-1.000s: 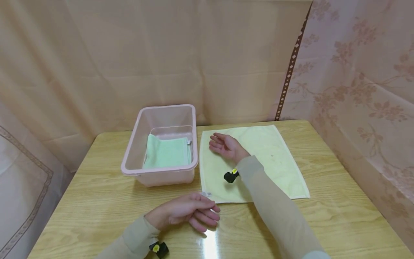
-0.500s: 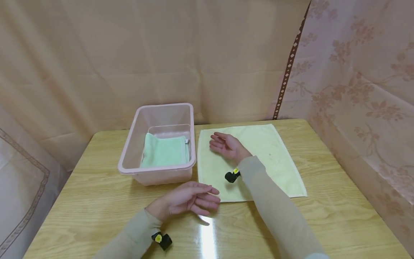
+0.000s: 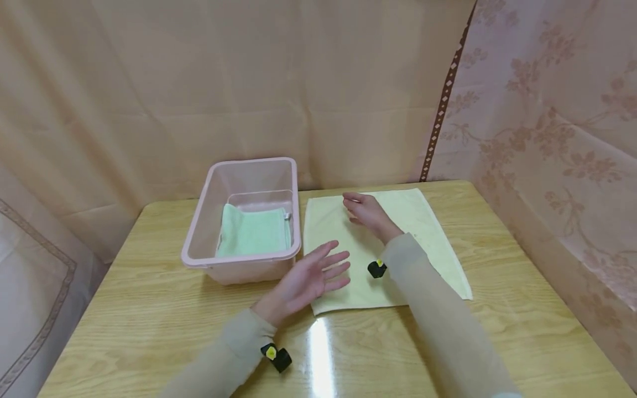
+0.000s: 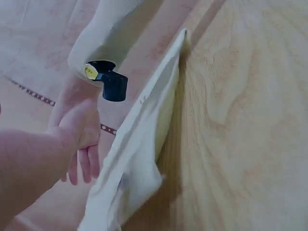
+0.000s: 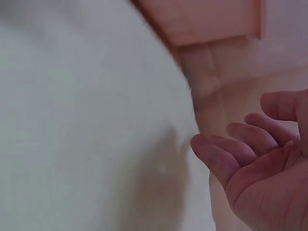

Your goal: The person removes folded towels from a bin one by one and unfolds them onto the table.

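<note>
A pale yellow towel (image 3: 358,287) lies spread on the table, right of a pink plastic basin (image 3: 254,269). Over the towel's near left corner hovers my left hand (image 3: 306,282), its fingers spread and holding nothing. My right hand (image 3: 370,214) is above the towel's far half, fingers loosely bent, with nothing in it; the right wrist view shows its shadow on the cloth. Inside the basin rests a folded mint green towel (image 3: 254,232) with a small label at its right edge. In the left wrist view the yellow towel (image 4: 144,159) has a slightly raised near edge.
The wooden table (image 3: 149,309) runs on to the left, right and front of these things. Behind it hangs a beige curtain (image 3: 199,83), and a floral curtain (image 3: 562,138) stands along the right. Each sleeve carries a small black wrist device (image 3: 276,358).
My left hand has moved up and forward from the table's front to over the towel's corner, its fingers spreading. My right hand has shifted slightly right and away. Basin and mint towel stay put.
</note>
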{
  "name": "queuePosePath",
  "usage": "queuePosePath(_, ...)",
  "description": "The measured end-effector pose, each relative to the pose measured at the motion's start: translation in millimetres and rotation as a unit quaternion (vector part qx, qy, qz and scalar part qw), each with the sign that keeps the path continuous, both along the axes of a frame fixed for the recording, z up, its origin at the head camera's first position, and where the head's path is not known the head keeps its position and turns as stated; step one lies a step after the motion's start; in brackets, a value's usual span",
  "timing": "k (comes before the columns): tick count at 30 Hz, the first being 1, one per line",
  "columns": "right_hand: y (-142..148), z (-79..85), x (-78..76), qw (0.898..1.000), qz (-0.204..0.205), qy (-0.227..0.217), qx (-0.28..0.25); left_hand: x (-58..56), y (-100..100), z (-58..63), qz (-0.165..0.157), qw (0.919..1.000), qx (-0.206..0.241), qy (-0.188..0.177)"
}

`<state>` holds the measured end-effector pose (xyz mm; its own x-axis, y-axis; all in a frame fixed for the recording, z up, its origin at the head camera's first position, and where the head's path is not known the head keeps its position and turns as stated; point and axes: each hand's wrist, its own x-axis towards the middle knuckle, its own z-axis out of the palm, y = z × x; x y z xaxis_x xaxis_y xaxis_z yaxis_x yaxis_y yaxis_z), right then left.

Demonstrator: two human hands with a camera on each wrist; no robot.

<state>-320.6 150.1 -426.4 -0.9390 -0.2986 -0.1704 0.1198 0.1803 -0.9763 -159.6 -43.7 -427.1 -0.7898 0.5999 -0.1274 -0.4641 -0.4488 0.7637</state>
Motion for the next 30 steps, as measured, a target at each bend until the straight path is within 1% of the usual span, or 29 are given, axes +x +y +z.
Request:
queuePosePath(1, 4.9, 0.1, 0.2, 0.999, 0.002, 0.024, 0.032, -2.0, 5.1, 0.1, 0.017, 0.9994, -0.02, 0.022)
queuePosePath(2, 9.7, 0.1, 0.2, 0.997, 0.006, 0.05, 0.066, -4.3, 10.4, 0.0, 0.034, 0.997, -0.05, 0.049)
queuePosePath(3, 14.7, 0.1, 0.5, 0.992, 0.015, 0.076, 0.099, -6.2, 15.5, 0.4, 0.048, 0.9911, -0.094, 0.081)
queuePosePath(4, 19.8, 0.2, 1.2, 0.986, 0.022, 0.1, 0.134, -7.7, 20.2, 1.0, 0.059, 0.9806, -0.148, 0.114)
queuePosePath(5, 24.8, 1.0, 2.9, 0.978, 0.031, 0.119, 0.169, -8.6, 24.6, 2.6, 0.065, 0.9635, -0.212, 0.15)
queuePosePath(6, 29.8, 1.5, 4.7, 0.968, 0.043, 0.138, 0.206, -9.3, 28.7, 4.6, 0.067, 0.9403, -0.276, 0.187)
queuePosePath(7, 34.7, 1.6, 6.7, 0.956, 0.058, 0.153, 0.242, -10.0, 32.2, 6.9, 0.063, 0.9125, -0.338, 0.222)
queuePosePath(8, 39.1, 1.6, 9.1, 0.945, 0.077, 0.163, 0.272, -10.3, 35.6, 9.8, 0.053, 0.8819, -0.394, 0.254)
queuePosePath(10, 47.5, 1.9, 15.6, 0.924, 0.115, 0.165, 0.325, -11.3, 41.2, 14.9, 0.026, 0.815, -0.489, 0.309)
queuePosePath(11, 51.1, 2.8, 20.0, 0.915, 0.129, 0.161, 0.347, -12.1, 44.2, 17.1, 0.011, 0.7811, -0.528, 0.334)
queuePosePath(13, 57.8, 3.6, 27.5, 0.895, 0.147, 0.151, 0.393, -15.1, 50.3, 19.2, -0.013, 0.7197, -0.588, 0.37)
queuePosePath(15, 64.1, 5.8, 35.0, 0.877, 0.149, 0.141, 0.435, -19.8, 56.4, 19.3, -0.03, 0.6646, -0.637, 0.389)
queuePosePath(16, 67.2, 7.1, 38.2, 0.87, 0.148, 0.132, 0.452, -22.9, 59.3, 17.9, -0.035, 0.6398, -0.659, 0.393)
queuePosePath(17, 70.5, 7.1, 40.0, 0.863, 0.147, 0.126, 0.466, -26.3, 61.9, 16.9, -0.037, 0.6227, -0.675, 0.393)
queuePosePath(18, 73.6, 6.4, 41.0, 0.856, 0.147, 0.122, 0.48, -30.3, 63.9, 15.1, -0.036, 0.6102, -0.689, 0.39)
queuePosePath(19, 76.6, 5.3, 41.6, 0.852, 0.148, 0.119, 0.489, -34.8, 65.7, 12.5, -0.033, 0.5997, -0.7, 0.386)
queuePosePath(21, 82.9, 2.0, 42.4, 0.85, 0.15, 0.109, 0.493, -43.7, 68.3, 7.2, -0.026, 0.5911, -0.716, 0.37)
queuePosePath(23, 89.0, -4.3, 42.2, 0.852, 0.149, 0.101, 0.492, -51.8, 69.8, 1.5, -0.017, 0.5864, -0.728, 0.354)
queuePosePath(25, 95.2, -8.8, 43.7, 0.859, 0.149, 0.089, 0.482, -58.9, 70.9, -3.2, -0.013, 0.5826, -0.739, 0.339)
queuePosePath(26, 98.0, -10.0, 45.0, 0.861, 0.149, 0.082, 0.479, -61.7, 71.1, -4.9, -0.014, 0.5801, -0.743, 0.333)
queuePosePath(28, 104.1, -15.1, 45.2, 0.863, 0.151, 0.072, 0.476, -67.1, 70.9, -8.1, -0.022, 0.5721, -0.752, 0.326)
queuePosePath(30, 108.1, -16.7, 46.0, 0.863, 0.153, 0.067, 0.478, -71.6, 70.0, -10.3, -0.034, 0.5673, -0.758, 0.32)
